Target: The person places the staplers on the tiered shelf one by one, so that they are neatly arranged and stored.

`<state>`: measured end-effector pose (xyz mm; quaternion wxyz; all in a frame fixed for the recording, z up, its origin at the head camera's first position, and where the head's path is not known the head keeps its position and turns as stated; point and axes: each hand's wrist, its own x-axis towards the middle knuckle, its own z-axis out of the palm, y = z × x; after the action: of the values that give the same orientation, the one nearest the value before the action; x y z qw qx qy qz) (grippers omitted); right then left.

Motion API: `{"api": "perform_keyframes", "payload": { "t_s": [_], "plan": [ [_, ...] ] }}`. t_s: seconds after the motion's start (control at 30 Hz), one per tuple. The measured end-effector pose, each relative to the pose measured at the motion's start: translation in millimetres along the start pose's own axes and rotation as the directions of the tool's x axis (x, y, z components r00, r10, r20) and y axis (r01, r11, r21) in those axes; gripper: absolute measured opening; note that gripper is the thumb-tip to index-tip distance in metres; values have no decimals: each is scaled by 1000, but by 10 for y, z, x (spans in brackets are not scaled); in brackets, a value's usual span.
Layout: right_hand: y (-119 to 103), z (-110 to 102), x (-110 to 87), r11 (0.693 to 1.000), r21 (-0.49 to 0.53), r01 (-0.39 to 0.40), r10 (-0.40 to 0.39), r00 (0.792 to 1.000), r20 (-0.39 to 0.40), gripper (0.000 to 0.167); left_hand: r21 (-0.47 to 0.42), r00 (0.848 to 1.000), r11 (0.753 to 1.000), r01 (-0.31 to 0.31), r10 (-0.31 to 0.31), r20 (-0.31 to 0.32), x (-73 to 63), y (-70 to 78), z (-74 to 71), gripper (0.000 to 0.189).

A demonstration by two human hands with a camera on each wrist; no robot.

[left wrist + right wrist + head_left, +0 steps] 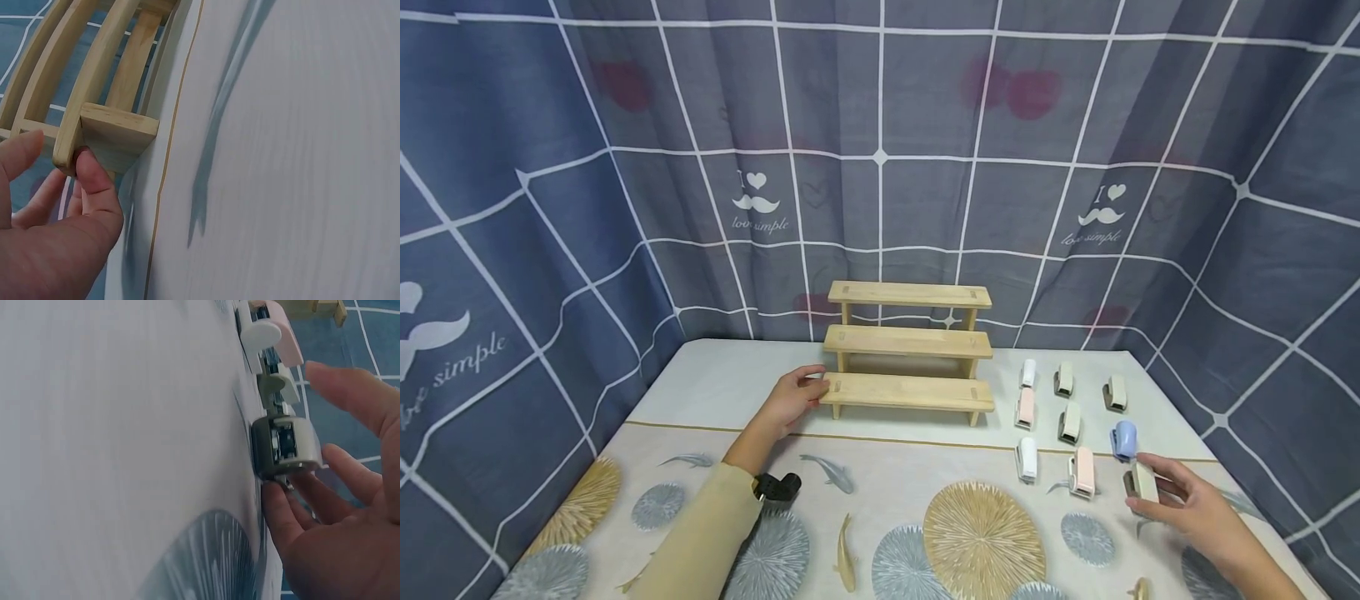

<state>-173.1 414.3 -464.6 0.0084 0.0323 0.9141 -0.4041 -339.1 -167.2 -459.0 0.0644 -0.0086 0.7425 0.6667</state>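
Right hand (1195, 504) pinching beige clip (1142, 482) w/ thumb + fingers, front-right of wooden stand (907, 354); shallow grip, could slip. Left hand (793, 400) gripping stand's left end; could nudge it.

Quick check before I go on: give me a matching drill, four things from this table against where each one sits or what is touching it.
Things:
1. three-tier wooden step shelf
2. blue plastic clip
3. beige plastic clip
4. small black object

Places:
A. at the right hand's fingertips
B. its lowest step's end held by the left hand
C. beside the left sleeve
D. just behind the beige clip

Pairs: 1-B, 2-D, 3-A, 4-C
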Motion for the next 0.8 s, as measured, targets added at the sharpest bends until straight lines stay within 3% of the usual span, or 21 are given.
{"api": "perform_keyframes", "payload": {
  "t_s": [0.23, 0.37, 0.57, 0.8],
  "plan": [
    [196, -15, 20, 971, 198, 135, -137, 991, -6, 70, -68, 1000, 998, 9, -7, 29, 40, -28, -26, 53],
    [273, -42, 36, 931, 301, 205, -217, 976, 7, 65, -103, 999, 995, 7, -2, 49, 36, -16, -35, 52],
    [313, -71, 67, 865, 441, 241, -291, 955, 49, 68, -135, 998, 991, 6, 3, 60, 48, -28, -50, 53],
    [304, -67, 52, 889, 415, 196, -248, 966, 74, 66, -151, 998, 988, 26, -16, 65, 70, -59, -77, 54]
  ]
}}
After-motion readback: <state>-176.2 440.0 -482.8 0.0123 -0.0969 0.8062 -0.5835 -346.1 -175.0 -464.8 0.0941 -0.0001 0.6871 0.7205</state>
